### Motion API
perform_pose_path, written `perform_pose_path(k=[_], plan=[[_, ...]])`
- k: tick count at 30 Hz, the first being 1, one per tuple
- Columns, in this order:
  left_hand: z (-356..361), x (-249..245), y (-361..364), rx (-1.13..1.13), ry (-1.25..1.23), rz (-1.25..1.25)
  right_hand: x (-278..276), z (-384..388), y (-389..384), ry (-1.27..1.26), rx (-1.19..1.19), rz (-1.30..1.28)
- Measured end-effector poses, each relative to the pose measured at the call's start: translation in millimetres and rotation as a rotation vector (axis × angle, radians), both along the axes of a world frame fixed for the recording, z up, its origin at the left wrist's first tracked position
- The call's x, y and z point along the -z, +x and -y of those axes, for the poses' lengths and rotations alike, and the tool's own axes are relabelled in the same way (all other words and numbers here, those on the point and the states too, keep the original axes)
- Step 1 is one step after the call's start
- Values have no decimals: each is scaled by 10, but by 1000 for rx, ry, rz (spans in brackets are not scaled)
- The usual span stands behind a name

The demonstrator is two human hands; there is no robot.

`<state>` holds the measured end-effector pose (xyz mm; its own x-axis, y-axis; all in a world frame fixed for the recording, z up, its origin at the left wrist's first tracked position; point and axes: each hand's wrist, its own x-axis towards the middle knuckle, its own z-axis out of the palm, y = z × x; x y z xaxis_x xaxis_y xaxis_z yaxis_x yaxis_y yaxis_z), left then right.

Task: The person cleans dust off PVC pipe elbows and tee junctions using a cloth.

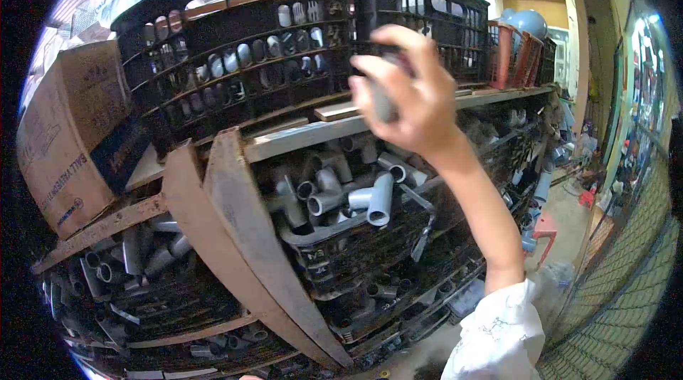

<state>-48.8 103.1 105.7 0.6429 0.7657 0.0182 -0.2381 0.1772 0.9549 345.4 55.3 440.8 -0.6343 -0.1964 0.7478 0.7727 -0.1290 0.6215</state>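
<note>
Head view: right hand [427, 106] closed round grey, blurred piece, likely pipe fitting [383, 101]; lifted beside upper black crate [324, 99], not set down. Grey tee [380, 198] lies loose on lower crate [313, 239] (left hand [250, 378] barely in frame, grip unreadable).

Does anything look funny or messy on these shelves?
Yes, a few things. The cardboard box at the left has its printing running sideways. In the middle, a pale grey pipe piece pokes up above the crate's rim, and a bent strip dangles beside it. I see no spill.
</note>
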Motion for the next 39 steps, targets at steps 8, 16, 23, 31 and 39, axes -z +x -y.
perform_pose_path(k=[8,16,23,31,39], plan=[[36,-15,593,80,24,-57,384,1016,766,13,191,-390],[142,44,1133,173,62,-33,791,1284,1008,21,176,-388],[348,81,1253,32,21,-87,1075,1009,1049,-550,314,-207],[486,371,895,-210,17,37,859,424,1008,-1275,382,-771],[731,415,321,-326,64,42,1060,230,1103,-1245,234,-837]])
